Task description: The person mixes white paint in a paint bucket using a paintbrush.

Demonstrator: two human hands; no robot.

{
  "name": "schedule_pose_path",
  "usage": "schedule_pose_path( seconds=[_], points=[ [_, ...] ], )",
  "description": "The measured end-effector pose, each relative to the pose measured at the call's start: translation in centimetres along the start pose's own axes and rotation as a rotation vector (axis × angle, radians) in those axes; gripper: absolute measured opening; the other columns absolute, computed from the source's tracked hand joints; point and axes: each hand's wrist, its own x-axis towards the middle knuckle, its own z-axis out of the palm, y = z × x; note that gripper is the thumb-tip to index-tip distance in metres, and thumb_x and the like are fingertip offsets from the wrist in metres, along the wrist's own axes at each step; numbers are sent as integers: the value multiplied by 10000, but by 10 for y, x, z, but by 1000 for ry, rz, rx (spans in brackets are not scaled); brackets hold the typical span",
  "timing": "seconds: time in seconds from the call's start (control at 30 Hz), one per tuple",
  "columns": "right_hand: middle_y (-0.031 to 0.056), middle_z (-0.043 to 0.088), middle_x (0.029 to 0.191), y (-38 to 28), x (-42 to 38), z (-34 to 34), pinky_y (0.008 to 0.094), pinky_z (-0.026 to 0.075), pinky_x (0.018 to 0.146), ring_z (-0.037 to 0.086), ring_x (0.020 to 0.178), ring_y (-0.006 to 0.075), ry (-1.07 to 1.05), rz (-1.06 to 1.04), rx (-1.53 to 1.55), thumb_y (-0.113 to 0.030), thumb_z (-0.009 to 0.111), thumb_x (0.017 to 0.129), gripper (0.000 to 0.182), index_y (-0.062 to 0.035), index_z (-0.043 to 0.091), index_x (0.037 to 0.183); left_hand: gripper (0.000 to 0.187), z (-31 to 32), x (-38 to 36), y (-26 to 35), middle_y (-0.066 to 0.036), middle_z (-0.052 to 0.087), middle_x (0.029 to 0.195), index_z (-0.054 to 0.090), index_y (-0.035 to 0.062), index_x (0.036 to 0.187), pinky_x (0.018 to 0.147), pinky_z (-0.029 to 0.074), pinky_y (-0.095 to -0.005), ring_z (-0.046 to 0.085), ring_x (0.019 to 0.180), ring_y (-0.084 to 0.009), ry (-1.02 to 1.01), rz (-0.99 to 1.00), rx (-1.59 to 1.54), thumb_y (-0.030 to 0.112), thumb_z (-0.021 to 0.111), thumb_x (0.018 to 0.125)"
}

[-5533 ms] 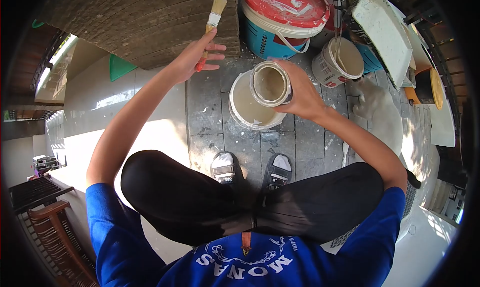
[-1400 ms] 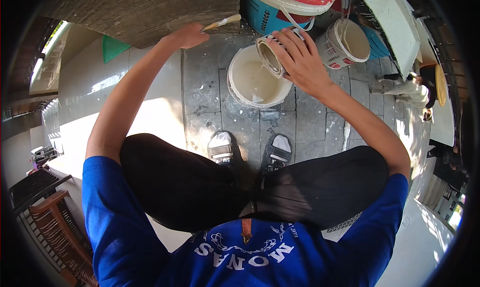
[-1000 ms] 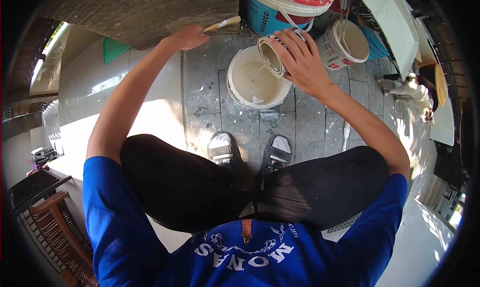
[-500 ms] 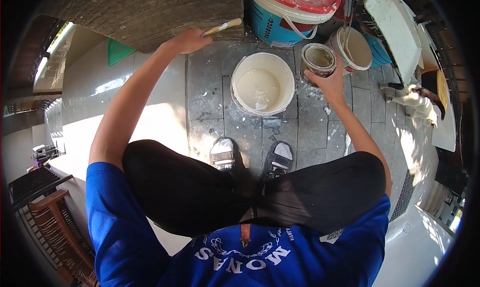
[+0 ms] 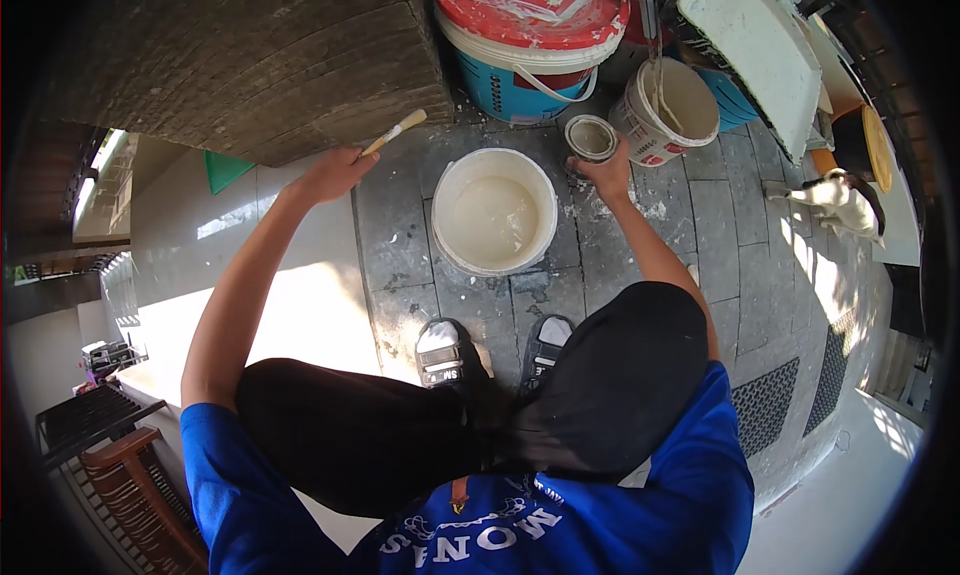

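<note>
My left hand [image 5: 335,173] is closed round the handle of a paint brush [image 5: 395,133], whose pale bristles point up and right, left of the white bucket. Between my arms a white bucket [image 5: 444,217] with pale liquid inside stands on the grey tiles. My right hand [image 5: 608,172] grips a small can [image 5: 590,138] from its right and near side. The can is open at the top, and its inside looks greyish. Right behind that hand is a white pail [image 5: 640,123] with a stick in it.
A blue paint tub [image 5: 510,80] with a red lid stands at the back. A white paint-stained tray [image 5: 765,60] leans at the back right, near a cat [image 5: 840,203]. A rough brown block [image 5: 270,65] fills the back left, beside a green object [image 5: 226,170].
The camera view has shifted. The can in my right hand now appears farther from me and smaller, behind the bucket's right side. My left hand still holds the brush.
</note>
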Motion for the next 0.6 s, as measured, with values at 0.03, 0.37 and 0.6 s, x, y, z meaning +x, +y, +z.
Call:
schedule_pose_path(
  seconds=[0.03,0.37,0.6],
  points=[
    [170,512,1182,-1,4,7,357,405,947,510,1108,273,43,37,-16,-250,876,500,966,36,327,1241,441,-2,-4,5,-78,532,706,547,6,904,549,417,-314,503,633,-145,-4,-9,13,437,458,925],
    [137,581,1051,3,-22,-24,323,465,775,572,917,194,-62,140,-64,-223,677,751,468,19,518,1118,498,-3,14,4,-82,581,877,555,21,998,690,446,-301,550,819,-165,-144,-59,-13,495,425,920],
    [81,608,986,-198,-19,-65,287,483,751,589,879,149,-1091,237,-19,-377,511,894,406,-24,559,1089,529,-22,-6,51,-60,536,1088,524,68,1072,787,427,-337,505,958,-164,-369,-89,-221,550,368,919]
  ],
)
